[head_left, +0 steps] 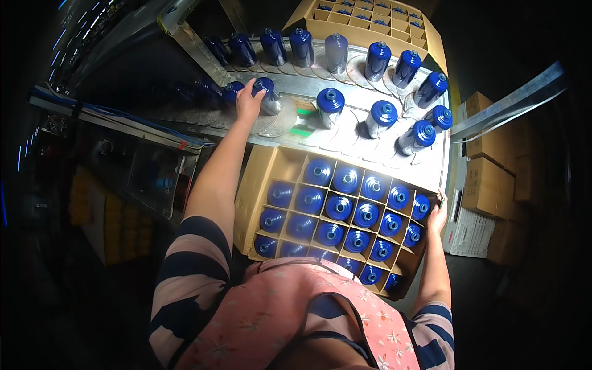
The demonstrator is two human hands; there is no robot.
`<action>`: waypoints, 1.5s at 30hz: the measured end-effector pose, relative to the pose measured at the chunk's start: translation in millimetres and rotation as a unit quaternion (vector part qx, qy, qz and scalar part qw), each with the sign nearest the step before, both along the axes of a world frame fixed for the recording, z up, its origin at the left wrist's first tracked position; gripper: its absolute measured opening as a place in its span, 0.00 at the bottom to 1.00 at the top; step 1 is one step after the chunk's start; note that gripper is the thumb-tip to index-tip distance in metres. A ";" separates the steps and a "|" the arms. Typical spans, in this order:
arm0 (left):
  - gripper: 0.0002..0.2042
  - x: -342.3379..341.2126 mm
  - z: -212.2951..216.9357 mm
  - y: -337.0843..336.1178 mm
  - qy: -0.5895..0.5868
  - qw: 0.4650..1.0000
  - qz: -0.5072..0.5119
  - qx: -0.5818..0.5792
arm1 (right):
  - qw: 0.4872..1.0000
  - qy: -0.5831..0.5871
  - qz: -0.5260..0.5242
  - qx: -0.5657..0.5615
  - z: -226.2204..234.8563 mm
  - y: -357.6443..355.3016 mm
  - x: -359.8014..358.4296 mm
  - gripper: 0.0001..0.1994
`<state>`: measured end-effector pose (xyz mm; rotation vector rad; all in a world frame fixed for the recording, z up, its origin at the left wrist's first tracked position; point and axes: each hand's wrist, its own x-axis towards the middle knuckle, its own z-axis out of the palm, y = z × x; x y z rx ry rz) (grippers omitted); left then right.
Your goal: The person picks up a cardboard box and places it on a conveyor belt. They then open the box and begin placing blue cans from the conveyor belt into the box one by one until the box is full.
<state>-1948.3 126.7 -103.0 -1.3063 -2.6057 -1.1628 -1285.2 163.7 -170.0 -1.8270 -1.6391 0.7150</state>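
My left hand [249, 102] reaches to the conveyor, its fingers closed around the top of a blue glass bottle [269, 102]. Just left of it stands another blue bottle [232, 92], partly behind the hand. In front of me a cardboard box [254, 196] with dividers holds several blue bottles [338, 208], their open necks facing up. Toward the box's lower right, at least one compartment shows no bottle. My right hand [437, 217] is at the box's far right corner, fingers bent around its edge; some fingers are hidden.
Several blue bottles [330, 106] stand on the curving conveyor [345, 132], in near and far rows. Behind it sits a second divided box [345, 29]. A metal rail [512, 102] juts out at right, above stacked cartons [487, 188] and a white crate [472, 234]. Metal framing [194, 52] borders the left.
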 end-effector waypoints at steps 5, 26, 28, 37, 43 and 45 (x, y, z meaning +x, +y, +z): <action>0.24 5.2 -9.1 38.9 -0.039 0.999 0.013 0.005 | 1.000 0.008 0.018 0.023 5.2 9.4 -10.6 0.29; 0.18 109.1 4.9 -97.0 -0.109 0.984 -0.141 0.016 | 1.000 0.009 0.016 0.005 4.6 -6.8 0.8 0.24; 0.16 111.8 -13.4 -151.2 -0.227 0.971 -0.077 0.023 | 1.000 0.011 0.003 0.011 4.8 -7.1 1.3 0.25; 0.07 147.9 -66.4 -348.5 -0.440 0.888 0.121 0.050 | 0.996 -0.018 0.053 0.073 -7.2 -9.2 3.7 0.24; 0.05 172.5 -56.5 -350.9 -0.334 0.941 0.047 0.008 | 0.994 -0.016 0.071 0.081 -7.0 -21.2 21.3 0.22; 0.09 178.9 -40.0 -346.5 -0.160 0.984 -0.081 -0.019 | 0.998 -0.034 0.004 0.051 -8.2 -30.2 31.8 0.23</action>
